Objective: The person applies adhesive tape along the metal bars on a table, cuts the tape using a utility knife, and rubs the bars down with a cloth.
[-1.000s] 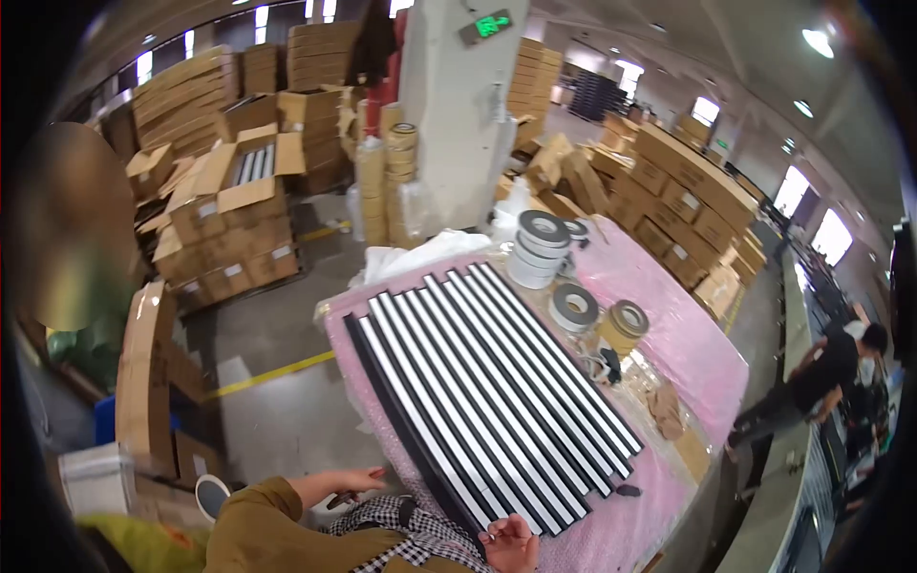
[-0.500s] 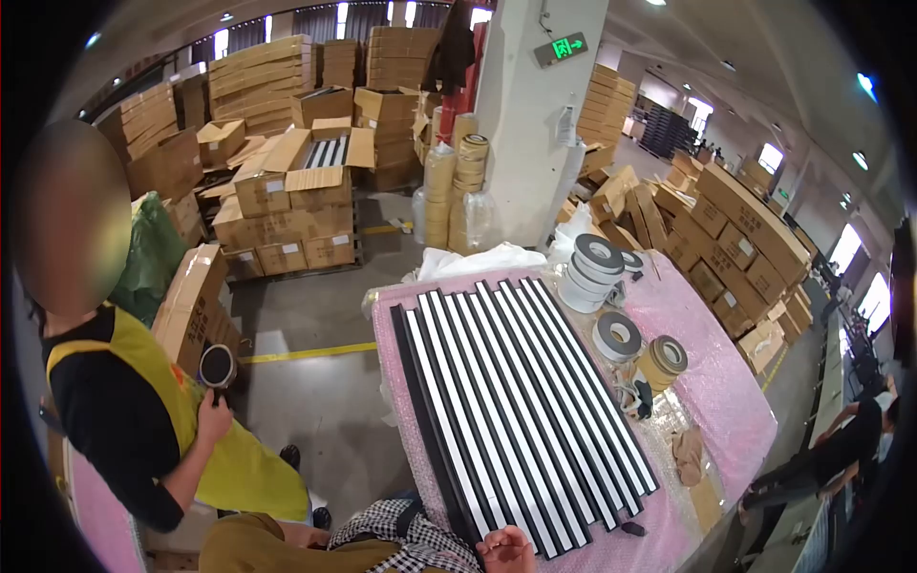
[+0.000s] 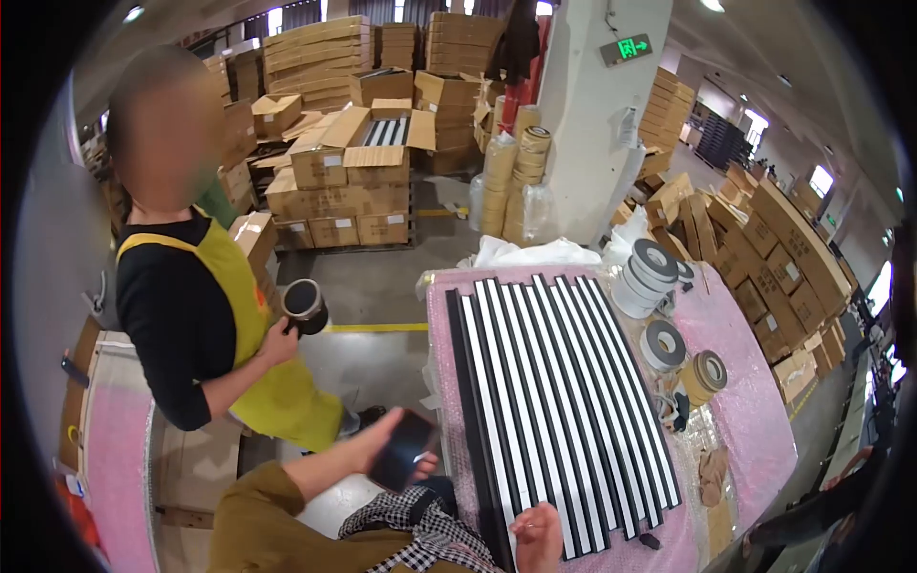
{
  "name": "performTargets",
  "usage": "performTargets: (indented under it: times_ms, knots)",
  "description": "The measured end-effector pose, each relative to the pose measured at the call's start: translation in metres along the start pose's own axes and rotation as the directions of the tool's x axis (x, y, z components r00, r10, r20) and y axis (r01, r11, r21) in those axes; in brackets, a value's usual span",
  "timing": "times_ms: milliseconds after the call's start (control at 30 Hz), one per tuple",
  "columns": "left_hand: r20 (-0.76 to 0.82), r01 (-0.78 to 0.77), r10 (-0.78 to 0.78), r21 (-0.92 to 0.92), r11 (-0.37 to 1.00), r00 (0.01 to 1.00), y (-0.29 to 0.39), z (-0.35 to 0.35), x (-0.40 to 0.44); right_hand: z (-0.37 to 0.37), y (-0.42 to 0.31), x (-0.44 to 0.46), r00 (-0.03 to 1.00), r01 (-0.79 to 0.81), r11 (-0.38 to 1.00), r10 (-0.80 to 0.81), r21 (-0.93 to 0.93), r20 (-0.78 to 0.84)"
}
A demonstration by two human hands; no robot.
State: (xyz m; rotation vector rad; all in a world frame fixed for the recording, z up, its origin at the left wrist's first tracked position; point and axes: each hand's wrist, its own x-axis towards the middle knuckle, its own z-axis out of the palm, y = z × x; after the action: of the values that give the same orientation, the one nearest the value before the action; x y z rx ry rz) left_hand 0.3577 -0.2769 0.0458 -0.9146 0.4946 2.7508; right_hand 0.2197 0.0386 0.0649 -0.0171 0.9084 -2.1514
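A dark smartphone (image 3: 404,453) rests in my left hand (image 3: 368,444), its fingers wrapped around the edge. My left arm reaches out to the left of the table, toward a co-worker in a yellow apron. At the table's near edge, my right hand (image 3: 538,537) is raised over the ends of the strips with its fingers curled in; I see nothing in it. Long black strips with white faces (image 3: 544,401) lie side by side on pink bubble wrap (image 3: 441,329). A small dark piece (image 3: 650,541) lies by their near right ends.
The co-worker (image 3: 191,306) stands at my left, holding a dark cup (image 3: 305,306). White tape rolls (image 3: 642,279), a grey roll (image 3: 663,345) and brown tape rolls (image 3: 705,376) sit on the table's right. Cardboard boxes (image 3: 334,205) are stacked behind, beside a pillar (image 3: 592,124).
My left hand has come into view with the phone. My view has turned left, so the scene sits further right. The co-worker appears closer and more upright. My right hand stays near the strip ends.
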Motion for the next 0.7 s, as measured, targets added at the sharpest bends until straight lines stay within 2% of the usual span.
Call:
performTargets:
  times_ms: [33, 67, 100, 167, 233, 300, 333, 400, 433, 467, 567, 600, 700]
  knots:
    - [0.198, 0.017, -0.012, -0.027, 0.999, 0.980, -0.003, 0.030, 0.007, 0.002, -0.003, 0.009, 0.997, 0.073, 0.997, -0.073, 0.017, -0.010]
    - [0.310, 0.061, -0.051, -0.023, 0.998, 0.949, -0.009, 0.055, 0.017, 0.009, -0.006, 0.017, 0.989, 0.145, 0.989, -0.144, 0.038, -0.022]
    - [0.419, 0.106, -0.091, -0.012, 0.994, 0.904, -0.019, 0.077, 0.028, 0.017, -0.011, 0.024, 0.990, 0.143, 0.989, -0.143, 0.042, -0.008]
    - [0.588, 0.139, -0.107, -0.009, 0.990, 0.802, -0.043, 0.110, 0.049, 0.046, -0.028, 0.032, 0.934, 0.357, 0.920, -0.352, -0.160, 0.058]
    - [0.700, 0.246, -0.183, 0.011, 0.969, 0.691, -0.058, 0.141, 0.052, 0.048, -0.033, 0.036, 0.932, 0.359, 0.913, -0.361, -0.195, 0.029]
    - [0.717, 0.267, -0.193, 0.010, 0.964, 0.670, -0.065, 0.162, 0.046, 0.039, -0.038, 0.040, 0.924, 0.350, 0.893, -0.380, -0.284, -0.054]
    - [0.733, 0.309, -0.217, 0.010, 0.951, 0.644, -0.066, 0.165, 0.045, 0.027, -0.038, 0.044, 0.923, 0.356, 0.890, -0.383, -0.286, -0.043]
    - [0.730, 0.281, -0.202, 0.015, 0.960, 0.653, -0.066, 0.159, 0.049, -0.010, -0.031, 0.055, 0.929, 0.354, 0.839, -0.366, -0.413, 0.054]
    - [0.720, 0.260, -0.190, 0.013, 0.965, 0.667, -0.068, 0.155, 0.051, -0.007, -0.030, 0.055, 0.933, 0.349, 0.808, -0.348, -0.475, 0.094]
    - [0.710, 0.241, -0.178, 0.012, 0.971, 0.681, -0.069, 0.152, 0.052, -0.005, -0.030, 0.052, 0.933, 0.347, 0.806, -0.348, -0.479, 0.090]
    - [0.724, 0.222, -0.154, 0.001, 0.975, 0.673, -0.057, 0.155, 0.038, 0.066, -0.039, 0.033, 0.942, 0.332, 0.833, -0.319, -0.443, 0.106]
    - [0.729, 0.210, -0.140, -0.006, 0.978, 0.670, -0.055, 0.154, 0.034, 0.062, -0.034, 0.038, 0.942, 0.330, 0.832, -0.318, -0.446, 0.104]
    - [0.745, 0.180, -0.125, 0.006, 0.984, 0.656, -0.051, 0.144, 0.035, 0.061, -0.015, 0.065, 0.781, 0.568, 0.596, -0.608, -0.567, 0.145]
